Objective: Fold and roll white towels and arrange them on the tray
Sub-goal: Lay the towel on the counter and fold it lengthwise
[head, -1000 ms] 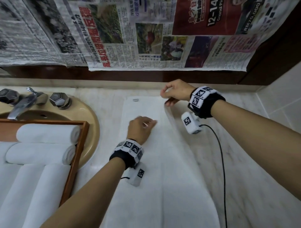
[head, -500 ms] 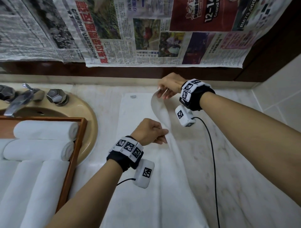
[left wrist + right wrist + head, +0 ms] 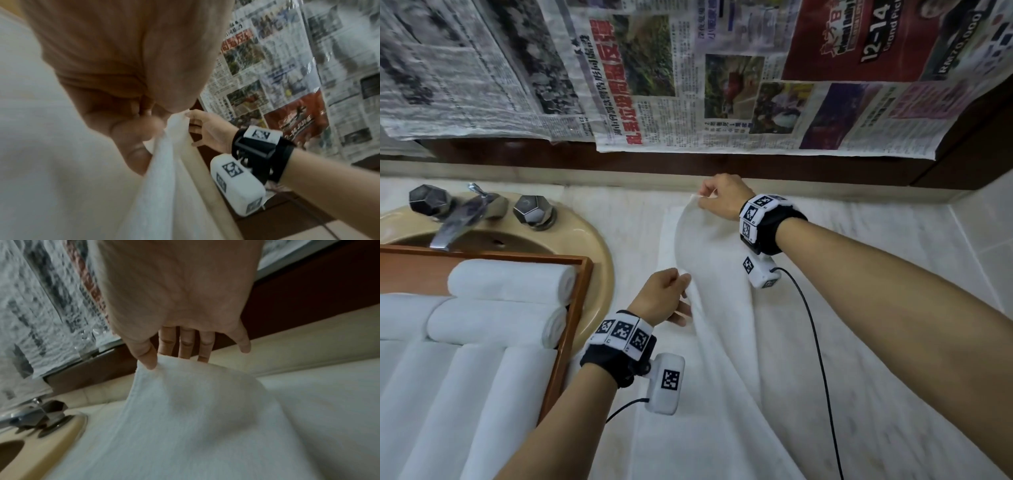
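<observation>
A long white towel (image 3: 726, 387) lies lengthwise on the marble counter. Its right long edge is lifted off the counter and swung leftward over the rest. My right hand (image 3: 717, 197) pinches that edge at the far corner (image 3: 152, 368), thumb on top and fingers behind. My left hand (image 3: 667, 298) pinches the same edge nearer to me, seen close in the left wrist view (image 3: 164, 129). At the left, a wooden tray (image 3: 566, 329) holds several rolled white towels (image 3: 510, 281).
The tray rests over a beige sink (image 3: 592, 246) with a chrome tap (image 3: 458, 219) and two faceted knobs. Newspaper (image 3: 688, 78) covers the wall above a dark wooden ledge. A black cable (image 3: 822, 359) hangs from my right wrist over the counter.
Both hands took hold of the towel's right long edge, raised it from the counter and carried it leftward. The view has tilted down slightly.
</observation>
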The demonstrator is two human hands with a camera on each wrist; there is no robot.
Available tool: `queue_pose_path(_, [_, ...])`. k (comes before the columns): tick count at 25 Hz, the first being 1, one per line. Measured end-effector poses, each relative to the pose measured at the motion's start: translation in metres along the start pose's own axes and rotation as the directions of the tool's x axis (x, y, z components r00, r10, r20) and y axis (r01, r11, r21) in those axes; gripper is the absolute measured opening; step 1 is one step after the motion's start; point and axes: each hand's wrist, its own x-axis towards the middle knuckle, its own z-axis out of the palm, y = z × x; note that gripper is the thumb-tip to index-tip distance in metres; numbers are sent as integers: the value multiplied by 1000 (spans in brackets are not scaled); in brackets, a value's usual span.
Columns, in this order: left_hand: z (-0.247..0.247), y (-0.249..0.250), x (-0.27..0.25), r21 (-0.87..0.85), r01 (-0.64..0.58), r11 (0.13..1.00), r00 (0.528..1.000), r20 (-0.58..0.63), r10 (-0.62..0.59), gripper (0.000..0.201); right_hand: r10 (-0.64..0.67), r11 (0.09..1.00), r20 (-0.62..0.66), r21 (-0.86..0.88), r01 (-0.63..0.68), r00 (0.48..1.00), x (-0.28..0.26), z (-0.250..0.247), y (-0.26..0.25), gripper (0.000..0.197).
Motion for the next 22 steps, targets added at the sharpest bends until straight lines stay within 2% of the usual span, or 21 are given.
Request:
queue_pose_path(2, [-5,-15,9,103,31,994,996,-81,-23,31,33,999,22,-31,-32,999,12,20,-2,10])
queue_pose_path(5, [-8,-33,19,183,95,979,968,-246,-48,34,-4,997,15,-76,5,1000,24,41,-3,18])
queue_pose_path(8, [-6,-41,26,260,126,957,931,-364,-23,28,-16,984,82,-174,30,997,31,58,4,24])
queue_pose_path(11, [-4,-33,31,292,138,946,893,-449,9,24,3,991,84,-137,8,996,40,64,8,26])
queue_pose_path(14, [-6,-25,41,280,143,949,873,-487,12,19,2,991,77,-131,8,997,47,63,9,23])
queue_pose_path(19, [-11,-28,49,275,154,949,882,-470,-7,19,-65,944,88,-317,90,994,48,58,0,21])
queue_pose_path(22, [-12,-34,49,280,165,946,879,-476,-12,21,-93,924,84,-363,117,992,52,59,-3,19])
